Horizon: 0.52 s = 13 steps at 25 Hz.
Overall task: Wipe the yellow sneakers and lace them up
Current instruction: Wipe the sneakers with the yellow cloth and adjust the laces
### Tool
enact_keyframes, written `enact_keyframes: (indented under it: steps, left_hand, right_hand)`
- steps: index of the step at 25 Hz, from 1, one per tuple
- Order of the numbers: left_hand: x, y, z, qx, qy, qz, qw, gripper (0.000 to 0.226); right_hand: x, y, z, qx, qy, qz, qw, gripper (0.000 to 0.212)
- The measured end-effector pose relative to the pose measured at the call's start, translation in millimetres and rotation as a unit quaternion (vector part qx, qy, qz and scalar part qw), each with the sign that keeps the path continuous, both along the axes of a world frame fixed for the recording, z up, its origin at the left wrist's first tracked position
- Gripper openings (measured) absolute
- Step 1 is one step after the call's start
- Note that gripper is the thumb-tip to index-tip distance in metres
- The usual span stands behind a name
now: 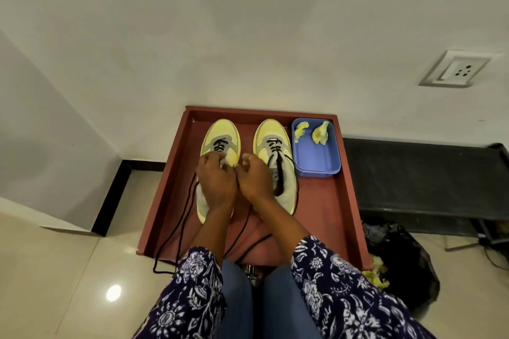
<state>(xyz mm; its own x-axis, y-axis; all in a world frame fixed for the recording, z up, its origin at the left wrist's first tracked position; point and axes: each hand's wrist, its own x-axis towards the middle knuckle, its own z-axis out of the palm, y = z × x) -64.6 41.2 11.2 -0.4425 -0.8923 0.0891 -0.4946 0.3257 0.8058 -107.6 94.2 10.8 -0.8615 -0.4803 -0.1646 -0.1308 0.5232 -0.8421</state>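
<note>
On the far left we see the loose black lace (176,228) of the left-hand shoe trailing off the front edge of the shallow red-brown wooden tray (341,201) and looping over the pale floor tiles (55,270). The left yellow-and-grey sneaker (220,132) stands in the tray with its toe toward the wall, only its lowest eyelets threaded. Our left hand (216,181) lies over its tongue and upper eyelets, fingers curled down against the shoe at the lacing; they seem to pinch the lace there, though the fingertips are hidden from us. Just beside it, our right hand (254,179) sits in the gap between the two shoes, fingers curled inward with the lace running out beneath the palm; we cannot tell exactly how the fingertips hold it. Both hands touch or nearly touch each other over the inner edge of the left sneaker.

To the right stands the second yellow-and-grey sneaker (278,146), parallel to the first, its black lace threaded higher and its ends lying down the tongue. Further right, in the tray's far corner, sits a blue rectangular plastic box (316,162) holding two crumpled yellow wipes (321,133). Beyond the tray we see a black bag (399,256) on the floor.
</note>
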Motion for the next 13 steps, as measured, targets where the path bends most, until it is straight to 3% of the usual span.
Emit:
enact_keyframes:
  steps: [4, 13]
  left_hand:
    - [-45.1, 18.2, 10.6, -0.029, -0.004, -0.084, 0.996, 0.026]
    - [-129.1, 51.5, -1.1, -0.030, -0.025, -0.319, 0.947, 0.034]
  right_hand:
    - [-45.1, 26.5, 11.2, -0.017, 0.081, -0.043, 0.996, 0.024]
    - [-155.4, 85.9, -39.1, 0.108, 0.125, -0.093, 0.982, 0.030]
